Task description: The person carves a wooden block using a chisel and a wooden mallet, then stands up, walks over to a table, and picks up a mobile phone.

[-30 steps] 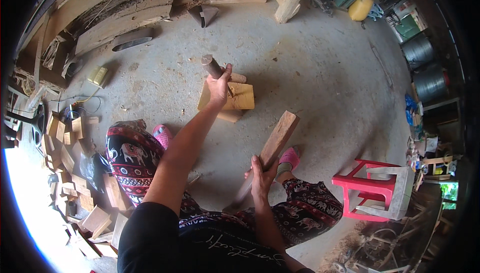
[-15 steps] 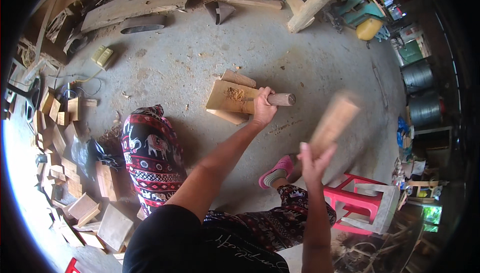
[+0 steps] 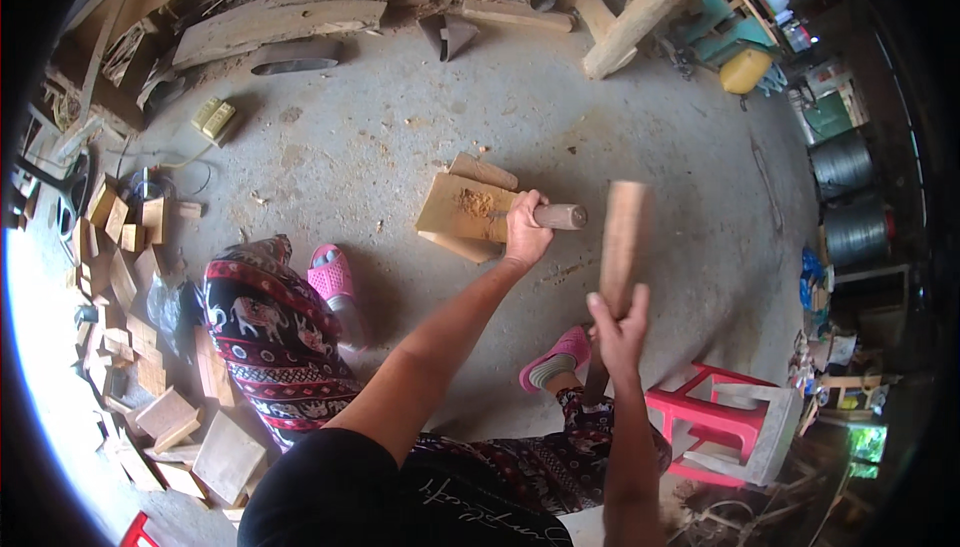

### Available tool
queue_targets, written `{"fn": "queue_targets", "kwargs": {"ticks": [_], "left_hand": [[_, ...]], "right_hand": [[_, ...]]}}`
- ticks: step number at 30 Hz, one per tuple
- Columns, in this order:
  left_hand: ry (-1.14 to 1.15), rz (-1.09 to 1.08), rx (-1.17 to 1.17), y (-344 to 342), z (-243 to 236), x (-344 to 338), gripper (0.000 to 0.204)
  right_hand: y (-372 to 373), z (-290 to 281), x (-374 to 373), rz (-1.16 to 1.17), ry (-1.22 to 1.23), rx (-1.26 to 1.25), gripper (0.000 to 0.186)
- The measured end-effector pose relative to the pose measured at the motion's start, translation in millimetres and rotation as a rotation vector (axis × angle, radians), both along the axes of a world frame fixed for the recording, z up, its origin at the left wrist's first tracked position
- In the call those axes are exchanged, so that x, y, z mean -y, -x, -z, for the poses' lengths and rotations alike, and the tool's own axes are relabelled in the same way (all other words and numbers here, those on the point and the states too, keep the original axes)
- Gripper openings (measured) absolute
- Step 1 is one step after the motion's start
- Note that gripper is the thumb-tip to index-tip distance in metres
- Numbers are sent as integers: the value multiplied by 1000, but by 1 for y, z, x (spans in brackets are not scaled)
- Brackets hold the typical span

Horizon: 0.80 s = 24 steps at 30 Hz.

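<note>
My left hand (image 3: pixel 528 233) is closed round a chisel (image 3: pixel 562 217). Its round wooden handle sticks out to the right of my fist, and the blade end points left into a wooden block (image 3: pixel 447 209). Curled shavings (image 3: pixel 478 203) lie on the block's upper face. Other wood pieces show along its far and near sides, one of them a brown rounded billet (image 3: pixel 484 171). In my right hand (image 3: pixel 622 332) is a wooden club (image 3: pixel 625 237), raised upright to the right of the chisel handle and apart from it. Motion slightly blurs the club.
My feet in pink slippers (image 3: pixel 331 275) stand on the concrete floor. Cut wood blocks (image 3: pixel 168 415) are heaped at the left, near a power socket box (image 3: pixel 213 119). A red plastic stool (image 3: pixel 715 417) is at the right. Planks (image 3: pixel 280 32) and a thick post (image 3: pixel 640 22) lie at the far side.
The club in my right hand has swung left, closer to the chisel handle. My left knee has shifted left, uncovering the slipper. The chisel stays on the block.
</note>
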<state>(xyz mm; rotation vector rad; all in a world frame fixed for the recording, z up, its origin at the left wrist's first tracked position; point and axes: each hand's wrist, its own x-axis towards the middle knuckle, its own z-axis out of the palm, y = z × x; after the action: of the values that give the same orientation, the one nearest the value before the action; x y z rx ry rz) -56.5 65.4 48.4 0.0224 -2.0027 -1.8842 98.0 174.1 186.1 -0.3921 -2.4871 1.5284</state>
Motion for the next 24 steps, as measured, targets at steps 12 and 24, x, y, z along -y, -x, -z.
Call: {"fn": "queue_targets", "kwargs": {"ticks": [12,24], "left_hand": [[39,78,-15,-8,8,-8,22],[69,190,-42,-2,12,-6,24]], "right_hand": [[-19,21,-1,20,-88,-206,45],[-13,10,7,211,171,-486,42]]}}
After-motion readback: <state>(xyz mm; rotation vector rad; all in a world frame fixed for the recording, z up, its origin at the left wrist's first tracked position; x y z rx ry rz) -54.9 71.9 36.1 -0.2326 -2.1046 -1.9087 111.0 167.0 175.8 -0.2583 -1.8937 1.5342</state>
